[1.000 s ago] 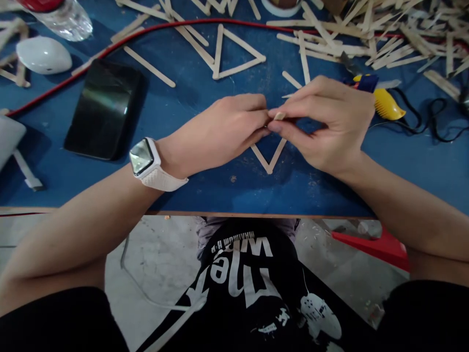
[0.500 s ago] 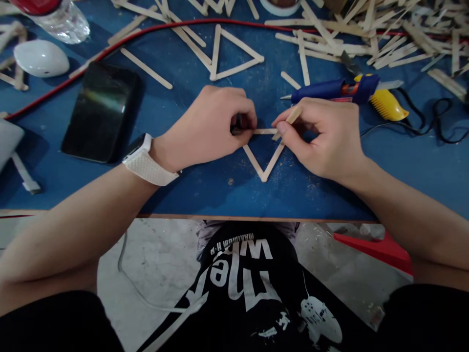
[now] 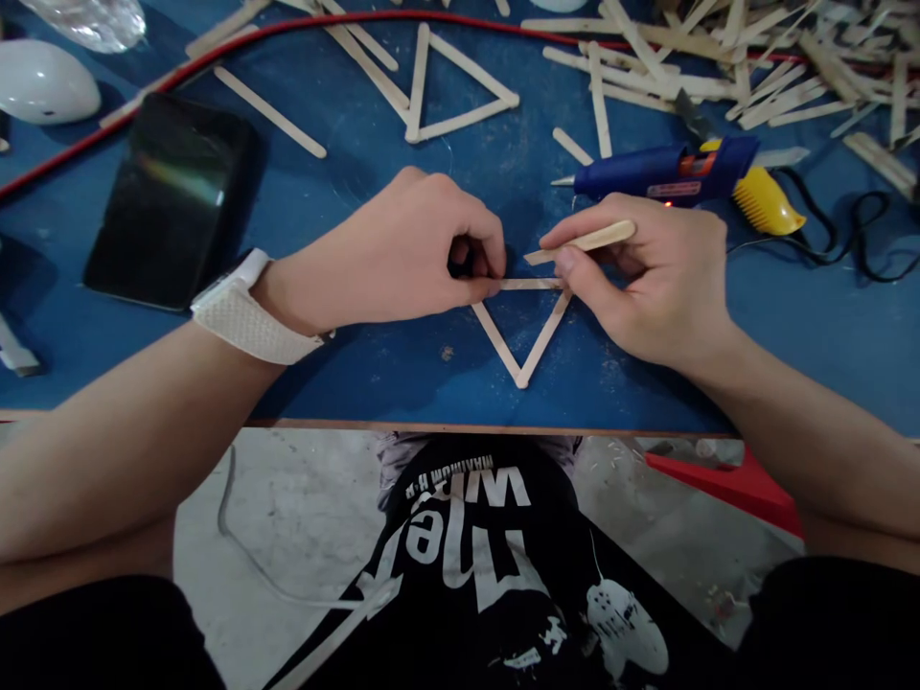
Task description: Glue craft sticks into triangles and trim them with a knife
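A triangle of popsicle sticks [image 3: 495,337] lies on the blue table near its front edge, one corner toward me. My left hand [image 3: 424,251] is closed, thumb and finger pinching its upper left corner, which they hide. My right hand [image 3: 647,268] pinches a short popsicle stick piece [image 3: 604,237] with an angled end, held over the triangle's upper right corner. Just beyond that hand lies a blue glue gun [image 3: 639,175], a small red light lit on it. A second stick triangle [image 3: 464,127] rests farther back.
A black phone [image 3: 169,201] and a white computer mouse [image 3: 47,81] lie to the left. A red cable [image 3: 287,29] crosses the back. Loose popsicle sticks [image 3: 783,96] pile up at back right, near a yellow-handled tool [image 3: 769,201] and a black cord [image 3: 862,230].
In my right hand the stick piece has turned from steep to nearly level. The triangle now sits a little lower in view, while the phone and mouse appear farther left.
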A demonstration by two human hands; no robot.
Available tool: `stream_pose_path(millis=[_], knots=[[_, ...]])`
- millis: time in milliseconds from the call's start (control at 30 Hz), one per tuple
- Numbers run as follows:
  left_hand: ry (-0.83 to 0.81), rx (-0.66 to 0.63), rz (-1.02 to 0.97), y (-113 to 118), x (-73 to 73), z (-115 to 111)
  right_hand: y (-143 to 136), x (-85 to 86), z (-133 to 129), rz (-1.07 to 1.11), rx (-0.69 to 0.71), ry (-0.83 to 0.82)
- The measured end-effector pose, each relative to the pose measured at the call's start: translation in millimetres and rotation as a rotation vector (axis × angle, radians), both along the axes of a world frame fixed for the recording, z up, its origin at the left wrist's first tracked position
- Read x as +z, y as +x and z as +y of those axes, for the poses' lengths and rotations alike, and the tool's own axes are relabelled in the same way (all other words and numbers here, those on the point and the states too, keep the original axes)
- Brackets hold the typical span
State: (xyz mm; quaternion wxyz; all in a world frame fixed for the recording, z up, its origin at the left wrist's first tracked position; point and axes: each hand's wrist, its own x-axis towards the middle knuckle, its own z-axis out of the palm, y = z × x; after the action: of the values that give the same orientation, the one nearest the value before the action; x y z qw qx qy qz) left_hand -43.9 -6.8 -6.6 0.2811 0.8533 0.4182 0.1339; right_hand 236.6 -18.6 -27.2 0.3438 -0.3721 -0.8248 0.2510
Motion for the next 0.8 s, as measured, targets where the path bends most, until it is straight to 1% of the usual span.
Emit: stream_pose_path(millis=[100,233,400,600,733,800], knots=[[0.008,-0.007,-0.018,-2.2,-2.1,1.6,-0.9,-4.2,0.1,0.016,0.028,-0.033],[0.032,-0.009,-0.060,-2.6,-3.7,2.1,0.8,-6.3,0.4,-0.089,0.071,0.070],[0.016,0.000,-0.076,-2.0,-2.6,1.4,3.4,-5.9,-0.6,-0.211,0.117,0.168],[0.041,-0.060,-0.076,-3.7,-3.1,3.1,3.3,-7.2,-2.7,-0.239,0.130,0.209],[0.040,-0.057,-0.071,-2.4,0.2,1.1,3.9,-9.0,-1.7,-0.225,0.146,0.282],[0.042,-0.050,-0.042,-1.8,2.7,-0.5,4.0,-9.5,-1.4,-0.244,0.141,0.289]])
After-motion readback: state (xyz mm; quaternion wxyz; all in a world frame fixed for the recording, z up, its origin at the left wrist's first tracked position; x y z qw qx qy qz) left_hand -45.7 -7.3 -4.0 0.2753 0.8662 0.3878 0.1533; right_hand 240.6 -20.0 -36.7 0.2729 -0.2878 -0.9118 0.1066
